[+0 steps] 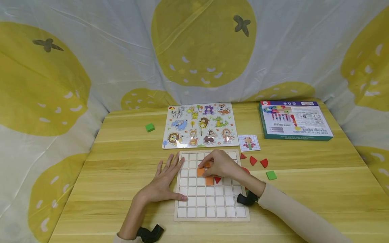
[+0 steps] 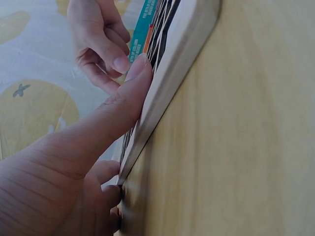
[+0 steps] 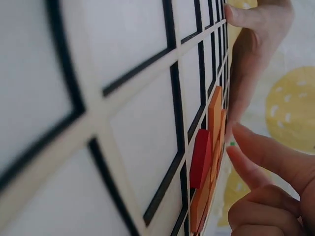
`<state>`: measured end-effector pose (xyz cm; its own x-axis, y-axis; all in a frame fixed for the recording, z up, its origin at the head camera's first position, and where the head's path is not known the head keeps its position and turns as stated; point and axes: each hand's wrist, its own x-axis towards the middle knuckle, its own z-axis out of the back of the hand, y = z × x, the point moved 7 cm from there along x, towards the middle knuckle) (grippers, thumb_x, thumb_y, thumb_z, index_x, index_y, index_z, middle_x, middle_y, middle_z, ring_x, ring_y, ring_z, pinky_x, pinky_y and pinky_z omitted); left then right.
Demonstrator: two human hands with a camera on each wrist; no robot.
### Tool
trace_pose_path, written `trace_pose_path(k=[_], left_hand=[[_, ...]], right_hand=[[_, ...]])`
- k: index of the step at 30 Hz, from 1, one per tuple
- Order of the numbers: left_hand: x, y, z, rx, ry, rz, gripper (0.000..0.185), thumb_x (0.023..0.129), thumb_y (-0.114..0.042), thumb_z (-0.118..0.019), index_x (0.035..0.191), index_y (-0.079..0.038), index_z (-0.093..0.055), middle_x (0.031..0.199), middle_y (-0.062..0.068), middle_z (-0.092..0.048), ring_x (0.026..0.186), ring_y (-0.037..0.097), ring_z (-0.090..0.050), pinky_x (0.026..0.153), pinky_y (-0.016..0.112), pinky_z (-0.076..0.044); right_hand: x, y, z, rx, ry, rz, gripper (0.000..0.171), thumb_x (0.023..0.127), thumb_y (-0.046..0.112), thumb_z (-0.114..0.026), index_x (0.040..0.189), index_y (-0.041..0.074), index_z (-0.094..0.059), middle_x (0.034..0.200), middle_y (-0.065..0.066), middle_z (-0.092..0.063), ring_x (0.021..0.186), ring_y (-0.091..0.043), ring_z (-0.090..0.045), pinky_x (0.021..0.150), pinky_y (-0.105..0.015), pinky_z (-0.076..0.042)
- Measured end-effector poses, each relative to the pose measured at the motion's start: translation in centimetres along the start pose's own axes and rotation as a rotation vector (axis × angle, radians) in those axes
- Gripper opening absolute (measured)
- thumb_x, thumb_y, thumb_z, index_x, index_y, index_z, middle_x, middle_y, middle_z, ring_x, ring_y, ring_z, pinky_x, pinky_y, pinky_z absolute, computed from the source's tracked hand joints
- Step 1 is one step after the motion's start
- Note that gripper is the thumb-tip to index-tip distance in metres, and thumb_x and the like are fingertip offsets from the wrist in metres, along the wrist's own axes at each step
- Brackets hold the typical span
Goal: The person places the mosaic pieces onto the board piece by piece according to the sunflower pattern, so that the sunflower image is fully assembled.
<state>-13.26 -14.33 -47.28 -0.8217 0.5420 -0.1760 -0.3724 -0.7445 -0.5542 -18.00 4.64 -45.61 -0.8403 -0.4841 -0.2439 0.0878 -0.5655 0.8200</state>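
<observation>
A wooden grid board (image 1: pixel 212 218) with white cells lies on the table. My left hand (image 1: pixel 162 184) is spread at its left side, the thumb resting on the rim and the fingertips along the upper left edge. Above the board's upper middle is my right hand (image 1: pixel 222 164), thumb and index finger apart beside an orange square tile (image 1: pixel 200 172). Nothing shows between those fingertips in the right wrist view. Another orange tile (image 1: pixel 209 181) sits one row lower, next to a red triangular piece (image 1: pixel 217 180). More orange is partly hidden under the right hand.
Behind the board lies an animal puzzle (image 1: pixel 200 125), beside a small pattern card (image 1: pixel 250 143). Several red pieces (image 1: pixel 253 160) and a green square (image 1: pixel 271 175) are scattered on the right. A green block (image 1: pixel 150 127) stands far left; a box (image 1: pixel 296 119) lies back right.
</observation>
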Motion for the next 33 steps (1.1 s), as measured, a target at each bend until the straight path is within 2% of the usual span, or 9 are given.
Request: trace_pose_path(k=[2, 8, 14, 20, 22, 33], left_hand=[[0.0, 0.0, 0.0, -0.003, -0.003, -0.003, 0.127, 0.064, -0.063, -0.079, 0.157, -0.018, -0.004, 0.165, 0.005, 0.008, 0.151, 0.034, 0.01, 0.115, 0.065, 0.01], [0.0, 0.0, 0.0, -0.005, -0.012, -0.011, 0.127, 0.064, -0.062, -0.08, 0.157, -0.018, -0.005, 0.165, 0.006, 0.007, 0.151, 0.035, 0.01, 0.114, 0.066, 0.01], [0.0, 0.0, 0.0, -0.005, -0.011, -0.008, 0.128, 0.064, -0.062, -0.08, 0.157, -0.018, -0.005, 0.165, 0.006, 0.008, 0.151, 0.035, 0.01, 0.114, 0.066, 0.01], [0.0, -0.1, 0.0, -0.008, -0.009, -0.007, 0.128, 0.064, -0.061, -0.081, 0.157, -0.017, -0.004, 0.165, 0.006, 0.008, 0.151, 0.034, 0.011, 0.114, 0.066, 0.01], [0.0, -0.1, 0.0, -0.009, -0.011, -0.008, 0.129, 0.064, -0.061, -0.081, 0.157, -0.017, -0.004, 0.165, 0.006, 0.008, 0.151, 0.034, 0.011, 0.114, 0.066, 0.01], [0.0, -0.2, 0.0, -0.011, -0.012, -0.009, 0.128, 0.064, -0.062, -0.08, 0.157, -0.018, -0.004, 0.165, 0.005, 0.008, 0.151, 0.033, 0.011, 0.115, 0.065, 0.01]], right_hand=[[-0.4, -0.1, 0.3, 0.032, 0.006, 0.017, 0.018, 0.073, 0.018, -0.084, 0.09, 0.018, -0.079, 0.048, 0.004, -0.039, 0.045, -0.01, -0.031, 0.046, -0.021, -0.027], [-2.1, -1.5, 2.0, 0.091, -0.015, 0.011, 0.017, 0.078, 0.022, -0.08, 0.094, 0.017, -0.078, 0.048, 0.003, -0.037, 0.046, -0.012, -0.033, 0.044, -0.021, -0.024], [-4.2, -3.9, 4.6, 0.049, -0.053, -0.02, 0.018, 0.08, 0.024, -0.079, 0.097, 0.018, -0.078, 0.049, 0.005, -0.031, 0.047, -0.011, -0.028, 0.046, -0.021, -0.023], [-6.2, -6.4, 7.1, 0.034, -0.08, -0.113, 0.021, 0.079, 0.027, -0.08, 0.099, 0.02, -0.077, 0.055, 0.003, -0.03, 0.051, -0.012, -0.029, 0.047, -0.022, -0.022], [-6.7, -7.1, 7.8, 0.03, -0.088, -0.118, 0.021, 0.079, 0.026, -0.079, 0.099, 0.02, -0.077, 0.056, 0.003, -0.03, 0.051, -0.012, -0.03, 0.047, -0.022, -0.021], [-7.5, -9.5, 9.9, -0.007, -0.107, -0.128, 0.025, 0.077, 0.028, -0.081, 0.1, 0.019, -0.077, 0.057, 0.003, -0.029, 0.053, -0.012, -0.03, 0.047, -0.025, -0.021]])
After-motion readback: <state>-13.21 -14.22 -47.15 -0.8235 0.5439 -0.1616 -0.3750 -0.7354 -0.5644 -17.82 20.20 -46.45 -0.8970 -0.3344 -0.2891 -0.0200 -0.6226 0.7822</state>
